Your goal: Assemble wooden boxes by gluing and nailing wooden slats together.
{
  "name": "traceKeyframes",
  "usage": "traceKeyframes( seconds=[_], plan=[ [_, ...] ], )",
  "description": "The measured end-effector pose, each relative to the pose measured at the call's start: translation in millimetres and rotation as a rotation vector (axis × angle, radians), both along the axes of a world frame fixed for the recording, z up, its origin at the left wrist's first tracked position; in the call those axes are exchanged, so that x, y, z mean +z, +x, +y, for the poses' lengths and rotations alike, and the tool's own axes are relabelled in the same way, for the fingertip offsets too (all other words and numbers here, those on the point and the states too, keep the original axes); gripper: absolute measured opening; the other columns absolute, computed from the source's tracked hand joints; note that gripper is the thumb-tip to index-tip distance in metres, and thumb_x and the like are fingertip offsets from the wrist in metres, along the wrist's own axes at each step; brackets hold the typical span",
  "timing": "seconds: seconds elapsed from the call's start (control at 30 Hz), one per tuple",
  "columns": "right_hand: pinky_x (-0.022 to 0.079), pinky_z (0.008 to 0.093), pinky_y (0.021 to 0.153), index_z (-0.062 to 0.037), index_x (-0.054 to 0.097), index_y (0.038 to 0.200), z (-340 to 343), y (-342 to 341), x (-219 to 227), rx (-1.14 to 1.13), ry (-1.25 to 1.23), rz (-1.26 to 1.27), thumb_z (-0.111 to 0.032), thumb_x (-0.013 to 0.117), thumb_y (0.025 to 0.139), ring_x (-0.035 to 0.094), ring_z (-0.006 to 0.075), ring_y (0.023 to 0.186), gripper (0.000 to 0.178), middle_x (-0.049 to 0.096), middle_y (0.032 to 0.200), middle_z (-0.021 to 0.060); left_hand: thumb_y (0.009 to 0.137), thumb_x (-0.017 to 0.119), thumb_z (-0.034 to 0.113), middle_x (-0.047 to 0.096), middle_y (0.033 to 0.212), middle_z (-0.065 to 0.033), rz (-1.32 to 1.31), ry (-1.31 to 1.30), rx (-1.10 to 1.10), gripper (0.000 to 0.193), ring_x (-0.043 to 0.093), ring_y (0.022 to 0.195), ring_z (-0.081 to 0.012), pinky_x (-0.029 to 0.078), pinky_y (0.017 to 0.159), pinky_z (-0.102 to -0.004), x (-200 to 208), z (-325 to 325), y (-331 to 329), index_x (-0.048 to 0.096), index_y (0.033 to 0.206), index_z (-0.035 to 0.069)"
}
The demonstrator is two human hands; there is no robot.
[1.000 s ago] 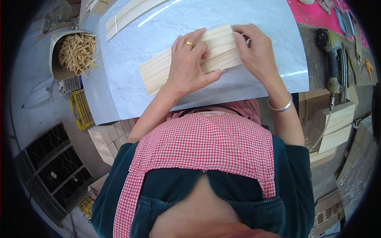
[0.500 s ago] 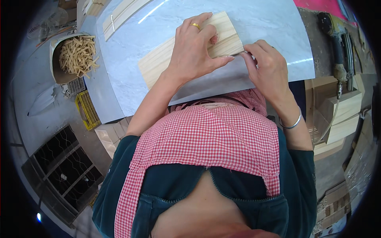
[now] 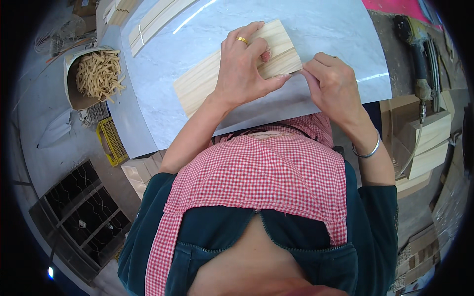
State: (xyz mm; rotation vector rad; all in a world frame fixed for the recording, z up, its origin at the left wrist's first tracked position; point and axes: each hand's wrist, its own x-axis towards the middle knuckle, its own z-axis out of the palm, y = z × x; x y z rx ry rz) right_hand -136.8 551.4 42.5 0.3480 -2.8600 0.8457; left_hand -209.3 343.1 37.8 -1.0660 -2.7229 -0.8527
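Note:
A pale wooden board [image 3: 200,81] with a groove along its length lies slantwise on the table. My left hand [image 3: 242,69] spans it, thumb along the near edge and fingers curled over toward the far side, holding it down. At the board's near right corner, the thumb and bent forefinger of my right hand [image 3: 331,81] are pinched together. Whatever sits between those fingertips is too small or hidden to make out. A ring is on my left hand and a bangle on my right wrist.
The table [image 3: 340,44] has a glossy marbled top. Bundled wooden strips [image 3: 160,22] lie at its far left. Left of it stands a box of curled wooden pieces [image 3: 68,79], near a yellow crate [image 3: 112,140]. At the right are a power tool [image 3: 419,79] and stacked wood [image 3: 429,143].
The view has shifted slightly, and the board appears a little lower. My right thumb and forefinger look closer together at the corner; my left hand keeps its hold.

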Motion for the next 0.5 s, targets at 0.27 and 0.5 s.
traceKeyframes(
  seconds=[0.27,0.5],
  plan=[
    [0.047,0.0265,0.074,-0.0002,0.068,0.116,-15.0,-34.7,-22.2,-0.091,-0.551,-0.036,-0.004,0.064,0.088,0.061,0.019,0.091,0.029,0.065,0.108,0.0081,0.057,0.086,0.028,0.054,0.137,-0.0171,-0.027,0.05,0.013,0.043,0.046,0.12,-0.0351,0.037,0.101,-0.0454,-2.0,0.1,2.3,0.051,0.075,0.011],
    [0.048,0.0274,0.083,-0.0008,0.063,0.126,-32.9,-24.0,-27.3,-0.146,-0.591,-0.004,-0.008,0.065,0.089,0.059,0.0218,0.102,0.038,0.061,0.123,0.0111,0.054,0.088,0.022,0.054,0.139,-0.016,-0.032,0.033,0.029,0.047,0.047,0.122,-0.0335,0.036,0.104,-0.0438,0.3,2.0,2.8,0.049,0.077,0.01]
  ],
)
